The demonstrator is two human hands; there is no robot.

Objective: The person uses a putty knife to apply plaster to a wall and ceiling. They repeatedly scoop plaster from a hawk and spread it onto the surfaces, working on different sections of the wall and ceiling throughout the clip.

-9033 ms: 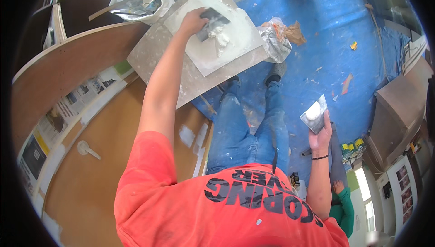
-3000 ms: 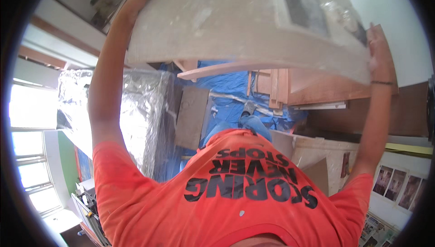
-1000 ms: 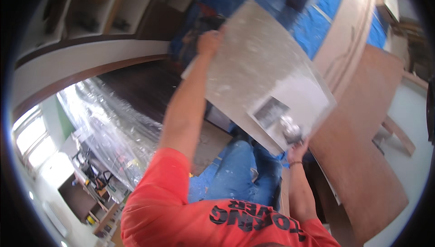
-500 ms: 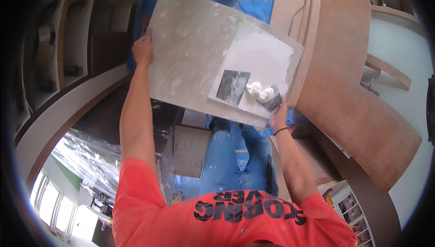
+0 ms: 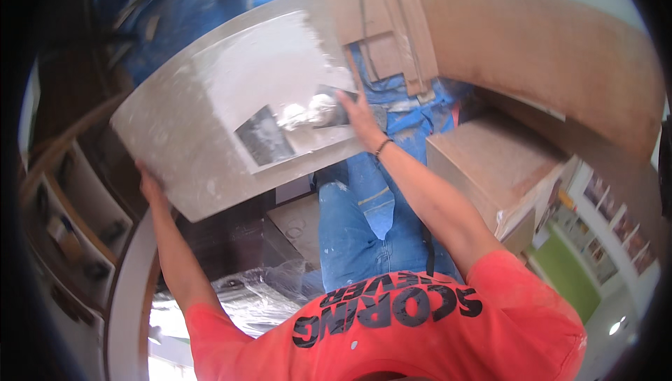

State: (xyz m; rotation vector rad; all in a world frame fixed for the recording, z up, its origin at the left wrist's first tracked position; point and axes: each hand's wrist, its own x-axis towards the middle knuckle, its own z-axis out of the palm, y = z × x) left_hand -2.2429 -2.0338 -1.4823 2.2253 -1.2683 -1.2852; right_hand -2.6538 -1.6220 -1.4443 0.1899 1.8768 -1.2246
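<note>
I carry a large greyish board (image 5: 161, 136) in front of me, tilted slightly. My left hand (image 5: 150, 184) is closed on its left edge. My right hand (image 5: 358, 116) grips its right edge, beside a dark metal putty blade (image 5: 327, 94). On the board lies a paler sheet (image 5: 245, 66) coated with white compound, with a second dark blade (image 5: 262, 136) at its lower corner and white lumps (image 5: 301, 114) between the blades.
Stacked plywood pieces (image 5: 378, 17) and a big curved panel (image 5: 539, 66) lie to the right, near a boxy cabinet (image 5: 483, 164). Blue sheeting (image 5: 168, 17) covers the floor. Shelving (image 5: 77, 220) stands at left, plastic-wrapped material (image 5: 245, 290) below.
Since half a second ago the board has swung leftward and rotated; my left hand has come lower, my right hand higher. Nine seconds ago my hands held blades separately; now they grip the board.
</note>
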